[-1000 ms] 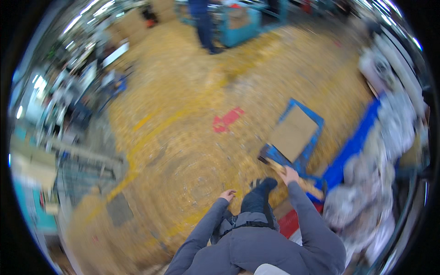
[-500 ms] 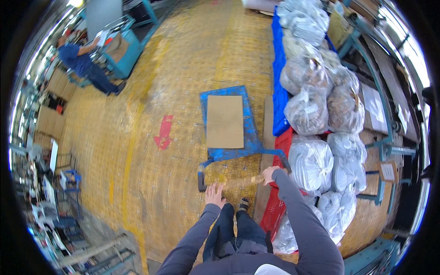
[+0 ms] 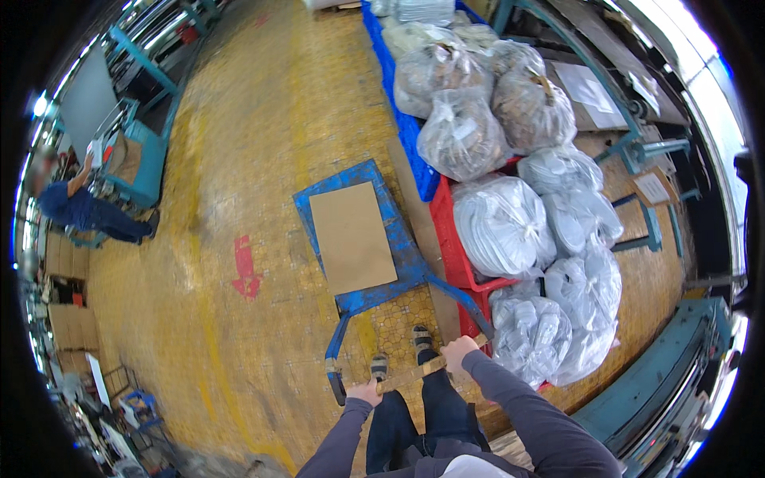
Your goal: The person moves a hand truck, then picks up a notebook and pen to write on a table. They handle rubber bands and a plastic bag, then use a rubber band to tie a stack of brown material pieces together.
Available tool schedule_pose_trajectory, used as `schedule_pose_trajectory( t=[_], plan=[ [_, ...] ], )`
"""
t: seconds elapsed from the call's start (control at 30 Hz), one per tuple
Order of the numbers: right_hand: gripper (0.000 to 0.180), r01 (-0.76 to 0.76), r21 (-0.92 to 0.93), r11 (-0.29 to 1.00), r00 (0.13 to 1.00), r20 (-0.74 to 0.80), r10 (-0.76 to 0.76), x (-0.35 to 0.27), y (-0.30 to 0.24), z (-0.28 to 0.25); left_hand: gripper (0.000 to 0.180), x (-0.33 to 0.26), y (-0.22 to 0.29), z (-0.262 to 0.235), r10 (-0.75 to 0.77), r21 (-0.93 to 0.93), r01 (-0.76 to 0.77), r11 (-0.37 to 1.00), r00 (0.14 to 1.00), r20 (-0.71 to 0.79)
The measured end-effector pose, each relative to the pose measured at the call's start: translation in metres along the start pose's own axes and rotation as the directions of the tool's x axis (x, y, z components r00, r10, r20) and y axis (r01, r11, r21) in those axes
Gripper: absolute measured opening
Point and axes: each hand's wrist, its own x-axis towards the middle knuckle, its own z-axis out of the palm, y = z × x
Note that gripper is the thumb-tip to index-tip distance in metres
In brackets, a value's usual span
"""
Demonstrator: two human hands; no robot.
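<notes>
Bright, even light; window glare upper right; strongly warped, dark rim.

You are gripping the handle bar [image 3: 422,368] of a blue platform trolley [image 3: 398,231], which is standing flat on the yellow floor. A rectangular sheet of brown cardboard [image 3: 352,237] is lying flat on its scuffed deck.

Premises are a factory or warehouse floor: worn yellow-painted brick paving [image 3: 263,143] with a red arrow marking [image 3: 245,267]. Bulk clear plastic sacks [image 3: 502,223] are stacked on blue and red pallets [image 3: 458,255] beside teal steel workbenches [image 3: 147,171]. A blue platform trolley [image 3: 374,239] carrying a cardboard sheet [image 3: 351,235] stands in the aisle, and another person [image 3: 80,209] works at a bench.
</notes>
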Motion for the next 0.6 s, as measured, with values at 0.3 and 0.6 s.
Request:
schedule_pose_trajectory(
  t=[0.3,0.6],
  plan=[
    [0.036,-0.101,0.133,0.986,0.933,-0.331,0.14,-0.02,-0.072,0.06,0.037,-0.018,-0.051,-0.009,0.146,0.272,-0.133,0.953,0.989,-0.028],
    [0.053,-0.021,0.664,0.747,0.329,-0.701,0.632,-0.054,-0.17,0.136,0.038,-0.009,-0.048,-0.013,0.184,0.242,-0.124,0.962,0.953,-0.242]
  ],
)
